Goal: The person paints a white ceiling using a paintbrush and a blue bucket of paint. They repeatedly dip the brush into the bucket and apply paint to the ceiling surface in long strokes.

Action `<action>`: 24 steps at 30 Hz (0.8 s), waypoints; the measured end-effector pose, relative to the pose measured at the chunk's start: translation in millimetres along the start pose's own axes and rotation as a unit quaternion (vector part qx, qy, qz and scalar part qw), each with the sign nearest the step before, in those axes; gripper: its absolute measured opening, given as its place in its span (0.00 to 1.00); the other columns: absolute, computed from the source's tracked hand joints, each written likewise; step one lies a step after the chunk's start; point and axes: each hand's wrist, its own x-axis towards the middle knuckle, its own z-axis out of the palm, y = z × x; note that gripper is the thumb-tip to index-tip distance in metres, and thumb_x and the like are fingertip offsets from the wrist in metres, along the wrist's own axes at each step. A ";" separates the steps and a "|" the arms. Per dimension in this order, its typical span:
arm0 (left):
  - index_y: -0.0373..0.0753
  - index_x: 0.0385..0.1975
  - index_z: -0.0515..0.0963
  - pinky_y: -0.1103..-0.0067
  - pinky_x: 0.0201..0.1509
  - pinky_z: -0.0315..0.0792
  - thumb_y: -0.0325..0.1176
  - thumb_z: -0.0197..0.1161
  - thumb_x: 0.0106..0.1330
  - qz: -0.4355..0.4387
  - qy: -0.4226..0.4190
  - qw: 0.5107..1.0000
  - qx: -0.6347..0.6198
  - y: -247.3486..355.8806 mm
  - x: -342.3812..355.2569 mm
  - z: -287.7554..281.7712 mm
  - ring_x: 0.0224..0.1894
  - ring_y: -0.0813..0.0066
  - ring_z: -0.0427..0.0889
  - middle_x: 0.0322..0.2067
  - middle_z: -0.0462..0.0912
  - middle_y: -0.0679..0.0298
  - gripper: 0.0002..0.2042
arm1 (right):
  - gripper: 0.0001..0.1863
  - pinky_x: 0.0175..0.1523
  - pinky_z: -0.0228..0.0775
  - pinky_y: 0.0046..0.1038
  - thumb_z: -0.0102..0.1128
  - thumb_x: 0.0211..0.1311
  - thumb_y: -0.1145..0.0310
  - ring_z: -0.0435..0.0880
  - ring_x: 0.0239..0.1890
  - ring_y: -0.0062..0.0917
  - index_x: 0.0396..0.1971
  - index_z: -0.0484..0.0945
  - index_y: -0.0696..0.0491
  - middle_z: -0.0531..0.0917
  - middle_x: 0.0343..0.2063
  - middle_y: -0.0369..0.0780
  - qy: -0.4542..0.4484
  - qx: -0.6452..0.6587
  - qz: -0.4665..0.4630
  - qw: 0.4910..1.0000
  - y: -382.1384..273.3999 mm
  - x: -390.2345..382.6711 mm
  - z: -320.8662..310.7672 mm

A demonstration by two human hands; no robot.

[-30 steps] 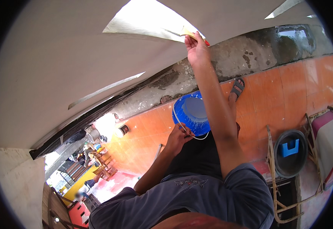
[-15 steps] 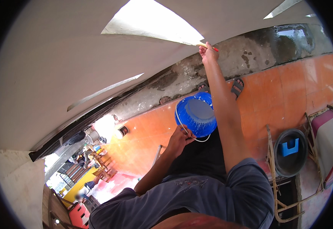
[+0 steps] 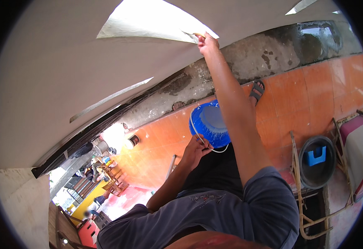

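My left hand (image 3: 196, 149) is closed on the pale handle of a blue bucket (image 3: 197, 128), which hangs in front of my legs. Whitish-grey paint (image 3: 213, 117) lies inside it, with splashes along its inner wall. Raised far forward, my right hand (image 3: 207, 42) grips a paintbrush (image 3: 199, 35) by its light handle. The brush's tip is against a brightly lit white patch (image 3: 152, 20) of the pale wall (image 3: 65, 54), near that patch's right end. My right forearm hides the bucket's right side.
A stained concrete strip (image 3: 248, 58) runs along the wall's foot beside orange floor tiles (image 3: 306, 91). To the right are a dark round basin (image 3: 317, 176) holding a blue piece and a bamboo-like frame (image 3: 296, 166). A small paint tub (image 3: 132, 142), wooden chair (image 3: 114, 184) and a person (image 3: 96, 204) are at left.
My right hand has moved left and slightly up along the bright patch with the paintbrush. The bucket stays in my left hand, nearly in place.
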 end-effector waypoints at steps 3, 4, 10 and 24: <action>0.43 0.48 0.63 0.59 0.64 0.65 0.26 0.51 0.59 -0.003 0.007 1.000 0.000 0.0 0.4 -0.1 0.47 0.62 0.77 0.36 0.73 0.61 0.16 | 0.10 0.20 0.51 0.14 0.58 0.71 0.65 0.69 0.18 0.10 0.46 0.73 0.52 0.86 0.38 0.48 0.034 -0.026 -0.055 0.998 -12.0 5.3 -17.5; 0.43 0.48 0.63 0.59 0.64 0.65 0.26 0.51 0.59 -0.008 0.012 1.000 0.001 -1.1 -0.1 0.2 0.47 0.62 0.77 0.36 0.73 0.61 0.16 | 0.10 0.20 0.51 0.14 0.57 0.71 0.65 0.67 0.18 0.09 0.47 0.73 0.52 0.85 0.40 0.49 -0.036 0.002 -0.018 0.999 -12.7 3.1 -17.3; 0.44 0.48 0.63 0.58 0.64 0.64 0.26 0.51 0.59 -0.011 0.012 1.000 0.000 -4.1 4.4 1.2 0.47 0.63 0.76 0.36 0.72 0.62 0.16 | 0.11 0.20 0.49 0.15 0.55 0.73 0.66 0.59 0.17 0.09 0.51 0.72 0.51 0.83 0.47 0.52 -0.200 0.105 0.103 0.969 9.3 -10.4 21.9; 0.48 0.48 0.68 0.58 0.64 0.64 0.42 0.48 0.73 0.003 -0.010 0.999 0.039 -8.2 7.6 -7.2 0.50 0.63 0.76 0.38 0.74 0.63 0.10 | 0.08 0.20 0.50 0.16 0.55 0.72 0.66 0.61 0.17 0.10 0.47 0.72 0.50 0.85 0.44 0.50 -0.182 0.083 0.076 0.977 -0.9 41.7 -29.6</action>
